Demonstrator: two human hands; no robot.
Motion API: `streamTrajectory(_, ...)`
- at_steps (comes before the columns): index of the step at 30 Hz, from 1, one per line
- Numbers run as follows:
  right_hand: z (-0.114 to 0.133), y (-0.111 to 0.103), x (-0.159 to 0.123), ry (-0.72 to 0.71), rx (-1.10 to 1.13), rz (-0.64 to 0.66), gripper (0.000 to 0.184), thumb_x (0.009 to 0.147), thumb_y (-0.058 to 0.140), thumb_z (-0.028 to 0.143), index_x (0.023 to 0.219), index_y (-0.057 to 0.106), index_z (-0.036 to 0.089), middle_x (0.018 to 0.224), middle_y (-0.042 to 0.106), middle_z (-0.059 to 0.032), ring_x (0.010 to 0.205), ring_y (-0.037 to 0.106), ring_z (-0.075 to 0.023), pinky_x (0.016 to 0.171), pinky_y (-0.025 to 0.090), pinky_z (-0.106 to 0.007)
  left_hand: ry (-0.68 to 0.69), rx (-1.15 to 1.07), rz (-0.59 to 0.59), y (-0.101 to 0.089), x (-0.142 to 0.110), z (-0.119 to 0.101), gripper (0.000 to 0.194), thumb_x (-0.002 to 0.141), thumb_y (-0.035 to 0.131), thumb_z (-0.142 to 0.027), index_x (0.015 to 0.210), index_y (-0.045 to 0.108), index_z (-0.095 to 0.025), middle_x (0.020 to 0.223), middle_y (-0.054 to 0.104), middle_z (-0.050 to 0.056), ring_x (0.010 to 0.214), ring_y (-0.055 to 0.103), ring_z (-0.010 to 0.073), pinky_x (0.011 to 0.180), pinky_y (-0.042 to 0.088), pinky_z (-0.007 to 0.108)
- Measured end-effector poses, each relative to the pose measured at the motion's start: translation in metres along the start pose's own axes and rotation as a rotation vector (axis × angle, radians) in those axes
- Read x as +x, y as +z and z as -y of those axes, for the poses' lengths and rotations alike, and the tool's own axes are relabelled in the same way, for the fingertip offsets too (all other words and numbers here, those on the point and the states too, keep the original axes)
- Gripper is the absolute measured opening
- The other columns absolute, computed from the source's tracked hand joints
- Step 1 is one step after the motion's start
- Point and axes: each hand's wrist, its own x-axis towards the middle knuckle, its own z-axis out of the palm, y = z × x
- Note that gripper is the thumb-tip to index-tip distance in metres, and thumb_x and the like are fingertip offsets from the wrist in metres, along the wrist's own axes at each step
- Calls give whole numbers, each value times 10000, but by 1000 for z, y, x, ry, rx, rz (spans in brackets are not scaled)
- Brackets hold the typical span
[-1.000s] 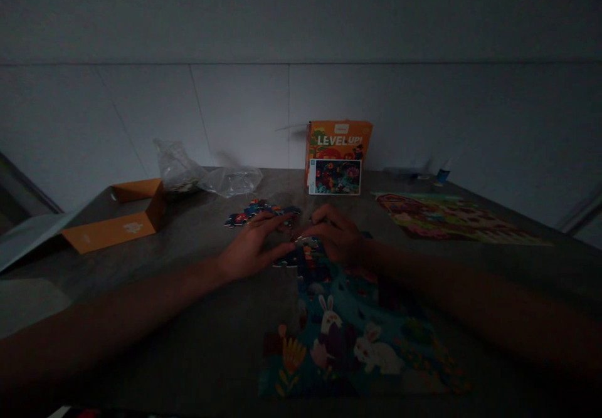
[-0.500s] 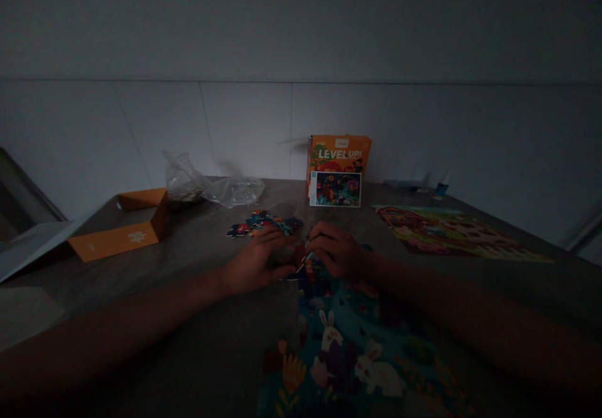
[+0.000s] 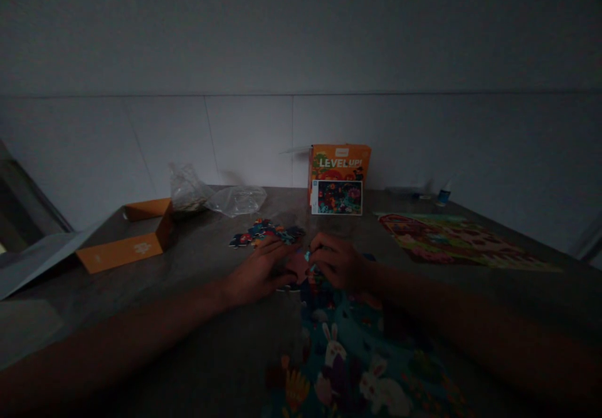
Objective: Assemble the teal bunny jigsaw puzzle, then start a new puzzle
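Looked across a dim grey table [image 3: 188,261] under an upright orange box [image 3: 341,162]. Read LEVEL UP! across the box's face, above it a white label too small to make out. Found the rabbit puzzle [image 3: 350,321] well in front of the box, reaching toward the viewer, partly under the right forearm. Saw a farm picture [image 3: 465,239] lying flat, right of the box and nearer. Spotted an orange tray [image 3: 125,254] well left of the box, with a pale jigsaw mark and lettering too faint to read. Noted both forearms angled inward, converging before the box. Saw the left hand [image 3: 258,271] in front and left of the box, palm down, fingers forward, thumb apart; could not tell of any grip there. Saw the right hand [image 3: 339,261] straight before the box, fingers bent and pinched on a puzzle piece [image 3: 307,255], mostly hidden. Noticed clear plastic [image 3: 237,200] left of the box, loose pieces [image 3: 258,229] in front and left, a picture card [image 3: 337,197] standing at its front, and a small bottle [image 3: 443,195] to its right, label unreadable.
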Motion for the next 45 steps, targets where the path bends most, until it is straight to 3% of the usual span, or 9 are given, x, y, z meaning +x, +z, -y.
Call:
streamTrajectory(9, -2, 2, -1, 28, -28, 105, 253, 889, 458, 52, 1092, 571, 152, 984, 564, -116, 865, 559, -199, 713, 522, -315, 75, 56, -31, -5, -4, 2, 523, 896, 692, -342, 1369, 518, -203, 1283, 629, 112, 1206, 536, 304, 1039, 430, 498)
streamTrajectory(14, -1, 3, 0, 56, -7, 106, 369, 869, 451, 42, 1221, 523, 129, 1083, 603, -153, 976, 591, -228, 812, 549, -361, 38, 1, -84, -7, -3, 3, 358, 867, 728, -282, 1192, 612, -187, 1114, 676, 80, 1092, 576, 262, 948, 491, 408)
streamTrajectory(21, 3, 0, 5, -16, -89, 127, 273, 913, 463, 123, 1168, 563, 116, 998, 638, -149, 905, 601, -230, 781, 539, -358, -28, -79, -164, -11, -3, 0, 112, 930, 618, -260, 1008, 660, -191, 925, 693, 50, 956, 628, 230, 852, 498, 358)
streamTrajectory(26, 2, 1, 6, -96, -124, 86, 207, 935, 470, 132, 1101, 590, 107, 907, 649, -131, 835, 594, -212, 737, 535, -337, -53, -177, -158, -10, -3, -2, 143, 943, 572, -258, 1008, 678, -188, 967, 712, 56, 929, 652, 209, 835, 508, 343)
streamTrajectory(33, 2, 1, 6, -92, -130, 101, 175, 949, 482, 160, 1079, 598, 149, 901, 649, -100, 834, 600, -199, 740, 534, -337, -6, -151, -100, -14, -3, -4, 180, 913, 555, -235, 1032, 678, -177, 1015, 716, 80, 1000, 639, 235, 895, 507, 381)
streamTrajectory(39, 4, -1, 4, -55, -125, 73, 277, 937, 465, 125, 1204, 530, 154, 993, 661, -114, 911, 620, -211, 790, 545, -351, -14, -94, -221, -20, -4, -2, 288, 922, 419, -147, 1062, 670, -161, 961, 693, 88, 881, 642, 212, 794, 534, 366)
streamTrajectory(43, 2, 0, 1, -27, -117, 88, 297, 926, 479, 121, 1219, 520, 154, 1030, 660, -121, 949, 620, -225, 818, 547, -369, 79, -96, -105, -23, -4, -1, 344, 846, 404, -50, 880, 720, -182, 936, 673, 74, 883, 631, 200, 819, 532, 361)
streamTrajectory(45, 1, 1, 1, -16, -117, 98, 294, 926, 480, 122, 1215, 525, 155, 1030, 657, -122, 955, 617, -228, 817, 547, -370, 138, -67, -45, -24, -4, -3, 350, 860, 412, -46, 917, 723, -194, 970, 673, 75, 952, 627, 213, 874, 520, 373)
